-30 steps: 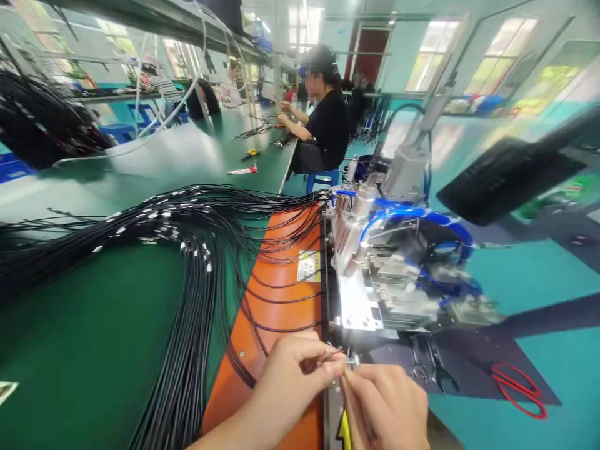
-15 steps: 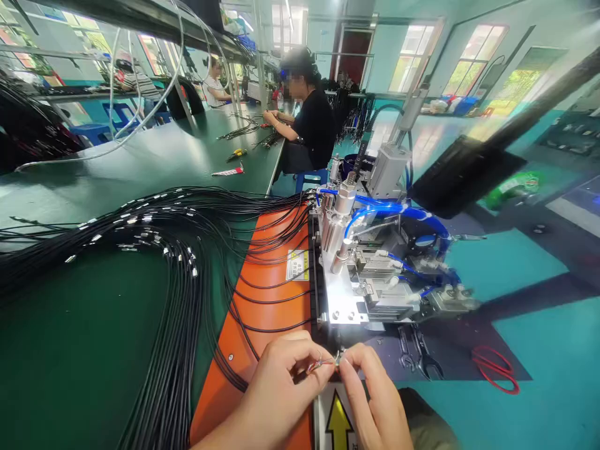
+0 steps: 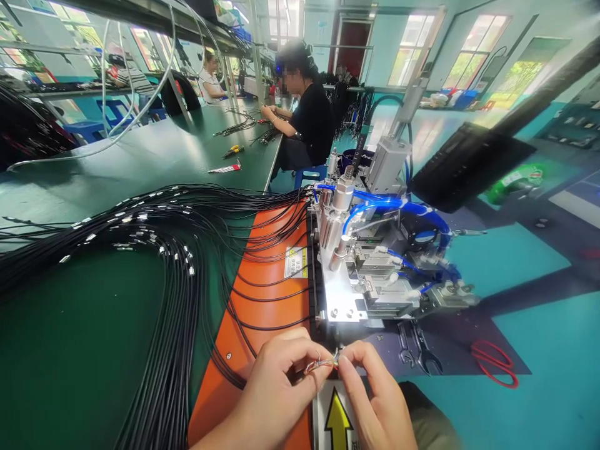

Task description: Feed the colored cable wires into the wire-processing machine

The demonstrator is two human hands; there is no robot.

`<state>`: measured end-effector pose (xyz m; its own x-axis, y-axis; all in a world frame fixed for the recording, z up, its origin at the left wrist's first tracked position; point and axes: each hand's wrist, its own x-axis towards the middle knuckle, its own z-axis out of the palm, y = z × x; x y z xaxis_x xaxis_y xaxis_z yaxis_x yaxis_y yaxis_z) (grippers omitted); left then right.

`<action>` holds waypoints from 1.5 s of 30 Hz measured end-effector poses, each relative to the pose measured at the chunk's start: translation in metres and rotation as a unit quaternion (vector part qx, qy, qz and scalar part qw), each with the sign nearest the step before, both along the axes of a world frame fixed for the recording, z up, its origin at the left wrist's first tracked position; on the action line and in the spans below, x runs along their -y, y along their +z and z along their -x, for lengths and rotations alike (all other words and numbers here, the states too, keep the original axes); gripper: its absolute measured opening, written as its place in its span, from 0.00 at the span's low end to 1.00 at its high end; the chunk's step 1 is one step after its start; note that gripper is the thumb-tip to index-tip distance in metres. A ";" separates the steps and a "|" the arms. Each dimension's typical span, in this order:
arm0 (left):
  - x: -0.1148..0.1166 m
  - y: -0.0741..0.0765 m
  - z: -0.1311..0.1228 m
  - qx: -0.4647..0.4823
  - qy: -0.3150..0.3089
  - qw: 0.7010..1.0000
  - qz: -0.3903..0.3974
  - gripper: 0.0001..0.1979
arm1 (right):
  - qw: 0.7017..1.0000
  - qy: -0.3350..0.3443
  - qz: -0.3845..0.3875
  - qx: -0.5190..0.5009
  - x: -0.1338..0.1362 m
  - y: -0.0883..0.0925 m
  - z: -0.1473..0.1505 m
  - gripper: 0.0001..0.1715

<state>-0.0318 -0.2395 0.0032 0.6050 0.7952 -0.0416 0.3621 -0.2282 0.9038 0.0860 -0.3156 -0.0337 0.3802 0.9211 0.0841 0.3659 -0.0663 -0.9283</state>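
My left hand (image 3: 276,387) and my right hand (image 3: 372,400) meet at the bottom centre, both pinching the thin coloured wire ends (image 3: 323,364) of one black cable. They hover just in front of the metal machine (image 3: 360,275) with blue air hoses, above a yellow arrow label (image 3: 337,422). A big bundle of black cables (image 3: 178,300) sweeps across the green bench (image 3: 79,350) and over the orange panel (image 3: 272,294) to the left of my hands.
Two wrenches (image 3: 417,353) and a red loop of cable (image 3: 494,362) lie on a dark mat to the right. A black monitor (image 3: 469,165) stands behind the machine. A person in black sits working at the far end of the bench; others sit beyond.
The view has steadied and shifted slightly. My hands have stayed together on the wire ends, with the arrow label coming into view beneath them.
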 end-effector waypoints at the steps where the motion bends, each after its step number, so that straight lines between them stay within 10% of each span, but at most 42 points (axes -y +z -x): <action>1: 0.000 0.000 0.000 0.004 0.002 1.000 -0.002 0.09 | 1.000 -0.013 -0.009 -0.007 0.000 -0.001 0.002 0.13; 13: 0.001 0.001 -0.001 -0.001 0.016 1.000 -0.006 0.09 | 0.979 0.058 -0.114 0.161 -0.003 -0.003 -0.009 0.10; 26: 0.003 0.006 0.000 -0.013 -0.006 0.999 -0.031 0.11 | 0.985 0.069 -0.108 0.117 -0.005 0.008 -0.010 0.11; 33: 0.003 0.001 0.001 -0.003 -0.009 0.997 -0.075 0.09 | 0.993 -0.038 -0.098 0.047 -0.002 -0.005 0.010 0.11; 45: -0.022 -0.012 -0.002 -0.126 -0.132 0.978 -0.098 0.06 | 0.963 0.025 -0.134 0.231 -0.006 -0.052 -0.046 0.11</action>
<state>-0.0302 -0.2176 -0.0088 0.7807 0.6201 -0.0773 0.4723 -0.5044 0.7228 0.1315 -0.3092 -0.0856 0.2006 0.8587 0.4716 0.7411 0.1819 -0.6463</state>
